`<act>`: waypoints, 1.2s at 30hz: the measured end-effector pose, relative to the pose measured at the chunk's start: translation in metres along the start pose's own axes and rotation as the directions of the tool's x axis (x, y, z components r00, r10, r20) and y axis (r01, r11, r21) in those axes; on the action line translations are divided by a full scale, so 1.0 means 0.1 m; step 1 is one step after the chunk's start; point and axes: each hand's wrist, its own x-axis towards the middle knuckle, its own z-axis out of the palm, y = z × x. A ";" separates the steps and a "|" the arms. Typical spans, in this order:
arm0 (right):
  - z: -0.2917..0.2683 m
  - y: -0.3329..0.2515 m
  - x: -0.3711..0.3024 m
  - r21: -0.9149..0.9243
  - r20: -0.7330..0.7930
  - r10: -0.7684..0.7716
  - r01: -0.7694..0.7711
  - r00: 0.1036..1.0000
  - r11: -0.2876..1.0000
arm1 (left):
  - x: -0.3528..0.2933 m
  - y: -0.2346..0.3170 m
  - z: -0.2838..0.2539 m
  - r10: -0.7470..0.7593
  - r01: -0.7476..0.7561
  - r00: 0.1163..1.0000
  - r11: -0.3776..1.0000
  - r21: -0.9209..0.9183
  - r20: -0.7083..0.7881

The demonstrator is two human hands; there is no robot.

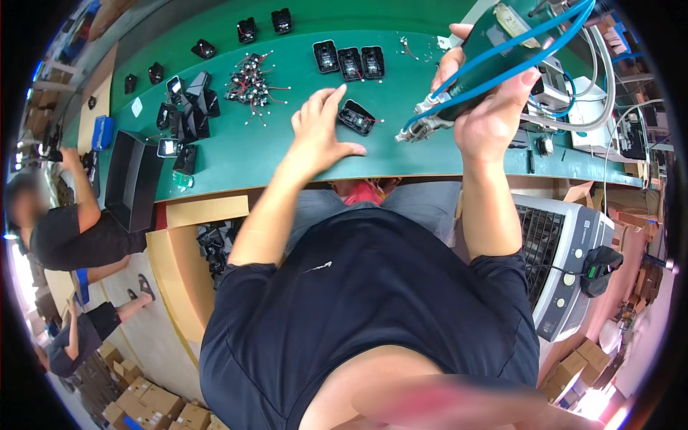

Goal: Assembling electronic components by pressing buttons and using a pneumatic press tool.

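Note:
My right hand point(489, 130) is wrapped round a dark green power tool point(481, 44) with blue hoses and a clear-and-metal nozzle. The tool is held tilted above the bench, its nozzle pointing left and down. My left hand point(317, 127) lies spread on the green bench, thumb out, holding nothing. Just right of its fingers sits an open black plastic housing point(357, 118) with small parts and a wire inside. The tool's nozzle point(423, 127) is to the right of that housing, apart from it. Three similar open housings point(350, 63) stand in a row behind.
A pile of small wired parts point(249, 84) lies on the green bench point(287, 61). Black housings point(193, 107) are heaped at left beside a black bin point(132, 179). Grey cables point(609, 79) hang at right. An air cooler point(562, 265) stands beside me; co-workers point(64, 222) are at left.

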 end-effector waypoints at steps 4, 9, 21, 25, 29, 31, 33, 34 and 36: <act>0.10 0.12 0.12 0.194 -0.043 -0.021 0.029 0.999 0.981 | 0.03 0.33 0.40 -0.139 0.154 0.967 0.987 0.054 -0.215; 0.36 -0.10 0.17 0.513 -0.207 0.070 0.048 0.976 0.857 | 0.17 0.17 0.49 -0.053 0.058 0.971 0.998 0.015 -0.233; 0.59 0.05 0.01 0.568 -0.228 0.148 0.008 0.962 0.823 | 0.12 0.10 0.37 0.219 -0.259 0.954 0.946 -0.194 -0.206; 0.35 0.31 0.04 0.392 0.036 -0.026 0.010 0.999 0.920 | 0.11 0.12 0.37 0.234 -0.269 0.954 0.943 -0.194 -0.186; 0.40 0.03 0.25 0.442 0.108 -0.272 0.199 0.956 0.874 | 0.11 0.09 0.39 0.222 -0.245 0.966 0.950 -0.195 -0.132; 0.49 -0.15 0.30 0.425 -0.058 -0.401 0.386 0.914 0.819 | 0.10 0.08 0.38 0.231 -0.250 0.966 0.951 -0.180 -0.119; 0.55 -0.32 0.33 0.367 -0.105 -0.398 0.408 0.911 0.836 | 0.09 0.09 0.38 0.240 -0.254 0.965 0.954 -0.160 -0.101; 0.51 -0.32 0.32 0.367 -0.105 -0.397 0.407 0.912 0.836 | 0.10 0.10 0.38 0.237 -0.258 0.962 0.949 -0.180 -0.133; 0.40 -0.32 0.31 0.337 0.012 -0.254 0.236 0.967 0.911 | 0.11 0.10 0.40 0.230 -0.261 0.959 0.944 -0.200 -0.164</act>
